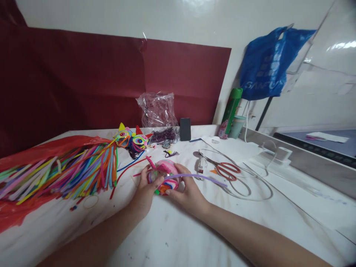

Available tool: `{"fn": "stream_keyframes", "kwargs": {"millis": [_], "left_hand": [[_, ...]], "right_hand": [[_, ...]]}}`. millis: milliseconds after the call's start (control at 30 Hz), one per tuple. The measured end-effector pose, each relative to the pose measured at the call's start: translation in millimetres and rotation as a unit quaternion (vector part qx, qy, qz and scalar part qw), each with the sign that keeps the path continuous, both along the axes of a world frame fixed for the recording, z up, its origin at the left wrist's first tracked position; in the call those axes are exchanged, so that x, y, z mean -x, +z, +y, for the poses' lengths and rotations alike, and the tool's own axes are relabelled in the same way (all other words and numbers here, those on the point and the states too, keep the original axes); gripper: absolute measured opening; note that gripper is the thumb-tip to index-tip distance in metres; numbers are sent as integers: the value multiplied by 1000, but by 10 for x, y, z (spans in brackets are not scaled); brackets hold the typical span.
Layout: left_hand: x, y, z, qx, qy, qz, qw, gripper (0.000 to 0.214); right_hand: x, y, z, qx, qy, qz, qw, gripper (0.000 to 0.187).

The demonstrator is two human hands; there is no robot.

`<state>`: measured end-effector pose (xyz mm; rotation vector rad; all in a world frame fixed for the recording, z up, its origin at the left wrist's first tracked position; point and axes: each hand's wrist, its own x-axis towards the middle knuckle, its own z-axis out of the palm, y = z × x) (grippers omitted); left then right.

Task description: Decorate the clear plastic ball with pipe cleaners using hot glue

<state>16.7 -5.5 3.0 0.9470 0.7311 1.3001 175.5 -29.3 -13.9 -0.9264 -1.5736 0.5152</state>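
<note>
Between my two hands is a round, colourful pipe-cleaner ball [167, 167], pink on top with orange, blue and white loops below. My left hand [146, 189] wraps its left side, the thumb pressed on the front. From the right, my right hand [189, 191] grips it, thumb at the lower front. A purple pipe cleaner [203, 177] sticks out from the ball to the right, passing over my right hand. The far side of the ball and several fingertips are hidden.
Pipe cleaners [91, 168] lie on red plastic at left. Two finished-looking pipe-cleaner figures [139, 141] sit behind. Scissors [228, 171], a looped cable [250, 189] and a small white bottle [200, 165] lie right. A phone [185, 129] leans at the back near a clear bag [158, 109].
</note>
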Motion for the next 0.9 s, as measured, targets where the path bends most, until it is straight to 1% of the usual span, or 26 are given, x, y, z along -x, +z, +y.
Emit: {"fn": "stream_keyframes", "kwargs": {"millis": [67, 167, 233, 333, 400, 467, 567, 633, 700, 767, 833, 867, 900], "left_hand": [[-6, -5, 4, -6, 7, 0, 1000, 79], [-10, -4, 4, -10, -9, 9, 1000, 75], [-4, 11, 12, 2, -13, 10, 1000, 74], [22, 45, 46, 31, -22, -6, 999, 73], [46, 67, 77, 40, -31, -28, 998, 69], [67, 83, 102, 39, -35, -44, 998, 64], [79, 95, 112, 40, -36, -49, 997, 62], [74, 98, 105, 41, -31, -48, 998, 61], [61, 102, 95, 44, -24, -44, 998, 63], [45, 109, 85, 45, -17, -33, 998, 68], [32, 117, 76, 44, -14, -18, 999, 74], [28, 122, 72, 42, -15, -11, 999, 76], [26, 125, 69, 41, -18, -6, 999, 77]], "right_hand": [[1, 6, 6, -3, -10, -6, 1000, 76], [3, 26, 0, -4, -15, -6, 1000, 77], [8, 43, -13, -1, -10, 4, 1000, 76], [14, 79, -26, 20, 5, 47, 999, 66], [-7, 117, -1, 66, 33, 108, 991, 54], [-77, 172, 73, 126, 60, 205, 969, 42], [-287, 290, 253, 177, 44, 370, 911, 24], [-450, 383, 349, 193, 42, 382, 903, 22], [-569, 475, 365, 210, 72, 364, 904, 27], [-604, 553, 291, 206, 126, 276, 930, 28], [-561, 607, 163, 156, 145, 137, 967, 24], [-522, 621, 98, 112, 148, 54, 981, 21], [-482, 627, 42, 56, 147, -37, 987, 19]]}}
